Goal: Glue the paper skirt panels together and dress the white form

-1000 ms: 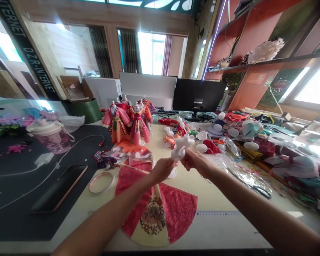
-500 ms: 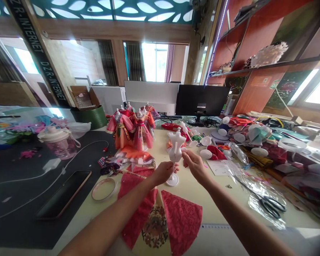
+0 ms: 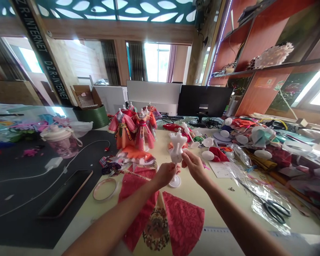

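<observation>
A small white mannequin [image 3: 176, 147] stands upright on a round base in the middle of the head view. My left hand [image 3: 166, 175] is closed around its thin stem, just below the torso. At the torso's lower right side, the fingers of my right hand [image 3: 194, 164] are pinched together against it; whatever lies between the fingertips is hidden. A narrow white raised piece runs down the torso's front. Closer to me lie red patterned fabric panels [image 3: 185, 222] and a cream panel with a dark floral print [image 3: 156, 229], partly under my left forearm.
Several dressed miniature mannequins [image 3: 142, 129] stand behind on the left. A tape roll [image 3: 105, 189], a phone [image 3: 66, 193] and a lidded cup [image 3: 60, 142] are at left. Black scissors [image 3: 276, 211], a ruler [image 3: 216, 230] and piled fabric scraps [image 3: 272, 142] lie at right. Monitors [image 3: 205, 103] line the back.
The whole view has shifted slightly to the right in the picture. Both hands keep nearly the same place on the mannequin.
</observation>
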A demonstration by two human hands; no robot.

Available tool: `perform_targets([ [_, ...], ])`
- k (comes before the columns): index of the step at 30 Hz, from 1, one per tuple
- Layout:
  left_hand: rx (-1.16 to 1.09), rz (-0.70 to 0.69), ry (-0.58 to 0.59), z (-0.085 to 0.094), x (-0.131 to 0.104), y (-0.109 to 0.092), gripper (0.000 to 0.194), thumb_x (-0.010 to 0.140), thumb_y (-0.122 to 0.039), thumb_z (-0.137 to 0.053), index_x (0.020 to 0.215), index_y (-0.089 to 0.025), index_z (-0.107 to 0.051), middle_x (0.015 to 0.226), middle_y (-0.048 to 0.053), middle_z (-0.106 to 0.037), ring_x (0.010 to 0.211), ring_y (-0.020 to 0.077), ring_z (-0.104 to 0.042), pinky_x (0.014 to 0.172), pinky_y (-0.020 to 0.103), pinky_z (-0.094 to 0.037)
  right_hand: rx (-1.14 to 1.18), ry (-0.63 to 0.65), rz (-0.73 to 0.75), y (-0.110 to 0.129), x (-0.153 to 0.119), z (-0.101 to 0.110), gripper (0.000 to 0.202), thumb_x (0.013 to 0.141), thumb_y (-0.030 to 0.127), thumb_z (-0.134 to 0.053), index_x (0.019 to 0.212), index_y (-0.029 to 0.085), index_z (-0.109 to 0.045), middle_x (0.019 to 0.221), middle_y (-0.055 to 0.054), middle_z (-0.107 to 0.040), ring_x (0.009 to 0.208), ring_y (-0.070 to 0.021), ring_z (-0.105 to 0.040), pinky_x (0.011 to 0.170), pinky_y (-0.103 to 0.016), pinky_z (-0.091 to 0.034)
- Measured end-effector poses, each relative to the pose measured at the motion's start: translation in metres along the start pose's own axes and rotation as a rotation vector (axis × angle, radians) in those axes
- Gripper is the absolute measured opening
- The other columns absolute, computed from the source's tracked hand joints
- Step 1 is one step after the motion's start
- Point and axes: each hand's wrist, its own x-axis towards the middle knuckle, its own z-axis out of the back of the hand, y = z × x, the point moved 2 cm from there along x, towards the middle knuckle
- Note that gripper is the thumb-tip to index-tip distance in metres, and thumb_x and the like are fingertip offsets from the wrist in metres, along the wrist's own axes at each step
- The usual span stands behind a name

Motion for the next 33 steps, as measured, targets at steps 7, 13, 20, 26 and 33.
perform_targets([
  [7, 0.072, -0.018, -0.047, -0.002, -0.004, -0.005, 0.022, 0.081, -0.028, -0.05, 0.077, -0.015, -0.066, 0.076, 0.007, -0.072, 0.07, 0.0187, -0.067, 0.064, 0.027, -0.049, -0.007, -0.008, 0.005, -0.004, 0.001, 0.001, 0.043, 0.088, 0.053, -0.04, 0.101, 0.018, -0.063, 0.059, 0.0, -0.053, 0.059, -0.0166, -0.054, 0.06, -0.03, -0.046],
  [13, 0.178, -0.054, -0.101, -0.004, -0.004, -0.003, 0.022, 0.082, -0.027, -0.049, 0.077, -0.015, -0.066, 0.072, 0.005, -0.07, 0.063, 0.0164, -0.063, 0.059, 0.024, -0.045, -0.089, -0.077, 0.032, -0.004, -0.004, 0.0, 0.039, 0.086, 0.047, -0.045, 0.112, 0.021, -0.059, 0.077, -0.004, -0.062, 0.068, -0.0187, -0.058, 0.067, -0.033, -0.046],
  [20, 0.389, -0.089, -0.244, -0.01, -0.003, -0.006, 0.016, 0.081, -0.022, -0.051, 0.068, -0.015, -0.059, 0.057, 0.003, -0.059, 0.054, 0.015, -0.053, 0.056, 0.026, -0.034, -0.205, -0.218, 0.108, -0.002, -0.005, -0.008, 0.044, 0.068, 0.037, -0.069, 0.107, 0.021, -0.057, 0.09, -0.007, -0.064, 0.08, -0.0237, -0.059, 0.079, -0.042, -0.045],
  [26, 0.429, -0.118, -0.256, -0.014, -0.006, -0.009, 0.021, 0.084, -0.028, -0.05, 0.066, -0.017, -0.054, 0.06, 0.003, -0.061, 0.057, 0.016, -0.056, 0.057, 0.026, -0.035, -0.069, -0.146, 0.168, -0.005, 0.003, -0.003, 0.026, 0.08, 0.034, -0.056, 0.102, 0.022, -0.061, 0.112, -0.009, -0.062, 0.097, -0.0227, -0.059, 0.085, -0.039, -0.047],
  [33, 0.412, -0.131, -0.227, -0.017, -0.007, -0.008, 0.023, 0.087, -0.024, -0.043, 0.068, -0.018, -0.054, 0.067, 0.003, -0.065, 0.062, 0.015, -0.06, 0.061, 0.024, -0.04, 0.085, -0.106, 0.161, -0.016, 0.004, 0.005, 0.032, 0.08, 0.034, -0.057, 0.109, 0.021, -0.061, 0.101, -0.007, -0.068, 0.091, -0.0215, -0.064, 0.08, -0.036, -0.051],
])
